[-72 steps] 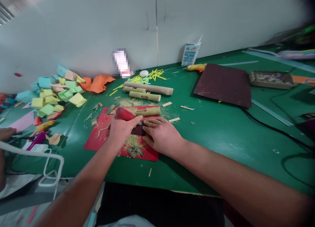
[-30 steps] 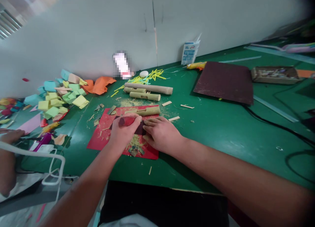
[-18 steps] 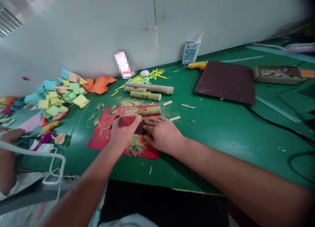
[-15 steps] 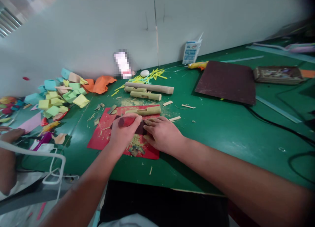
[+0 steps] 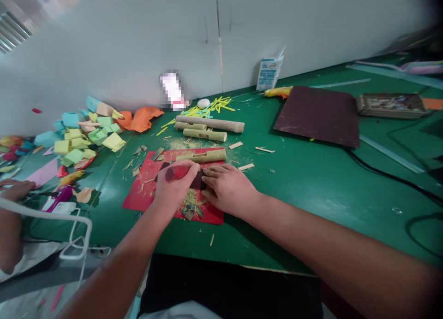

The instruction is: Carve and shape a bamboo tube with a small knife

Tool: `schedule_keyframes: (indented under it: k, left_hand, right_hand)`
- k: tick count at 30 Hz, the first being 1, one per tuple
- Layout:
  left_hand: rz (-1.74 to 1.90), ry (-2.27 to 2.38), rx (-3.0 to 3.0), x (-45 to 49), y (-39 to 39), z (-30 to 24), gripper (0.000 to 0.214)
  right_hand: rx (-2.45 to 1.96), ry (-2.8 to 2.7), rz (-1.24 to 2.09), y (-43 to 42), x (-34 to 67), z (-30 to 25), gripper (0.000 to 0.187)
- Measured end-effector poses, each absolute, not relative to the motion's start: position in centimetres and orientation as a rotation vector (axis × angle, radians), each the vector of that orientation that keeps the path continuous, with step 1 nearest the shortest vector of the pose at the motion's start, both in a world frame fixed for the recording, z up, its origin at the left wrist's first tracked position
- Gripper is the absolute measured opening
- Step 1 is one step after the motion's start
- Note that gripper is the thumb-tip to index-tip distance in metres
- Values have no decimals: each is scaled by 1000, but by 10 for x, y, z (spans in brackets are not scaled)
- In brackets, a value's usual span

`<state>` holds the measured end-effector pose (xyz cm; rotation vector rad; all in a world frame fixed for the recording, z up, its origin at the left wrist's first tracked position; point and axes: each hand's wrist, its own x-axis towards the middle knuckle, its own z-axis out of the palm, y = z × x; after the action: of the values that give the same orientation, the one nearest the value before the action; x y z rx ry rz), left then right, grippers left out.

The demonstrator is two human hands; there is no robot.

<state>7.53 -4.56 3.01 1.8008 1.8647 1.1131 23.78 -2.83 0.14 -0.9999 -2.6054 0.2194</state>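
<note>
My left hand [image 5: 172,188] is closed around a thick red handle [image 5: 178,172]; the end of the tool is hidden. Under it lies a dark brown sheet [image 5: 198,183], like sandpaper, on a red mat [image 5: 138,197]. My right hand [image 5: 231,187] rests palm down at the sheet's right edge, fingers stretched out and thumb apart. Just beyond both hands is a notched bamboo piece [image 5: 211,155]. Shavings [image 5: 192,199] and dark chips lie on the mat in front of the hands.
Behind the mat are more notched bamboo pieces [image 5: 207,134] and a longer stick [image 5: 221,123]. Folded paper pieces [image 5: 74,144] heap up at left, near another person's hand [image 5: 20,189]. A large dark brown sheet [image 5: 320,116], a box of bits [image 5: 391,105] and a drink carton [image 5: 269,73] stand right.
</note>
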Motion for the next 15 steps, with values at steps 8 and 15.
schedule_keyframes:
  k: [8,15]
  left_hand:
    - [1123,1858,1791,78,-46,32,11]
    - [1069,1943,1846,78,-42,30,9]
  right_hand:
    - [-1003,-2589,264,-27,239,3,28]
    - [-949,-2521,310,-21,242,3,27]
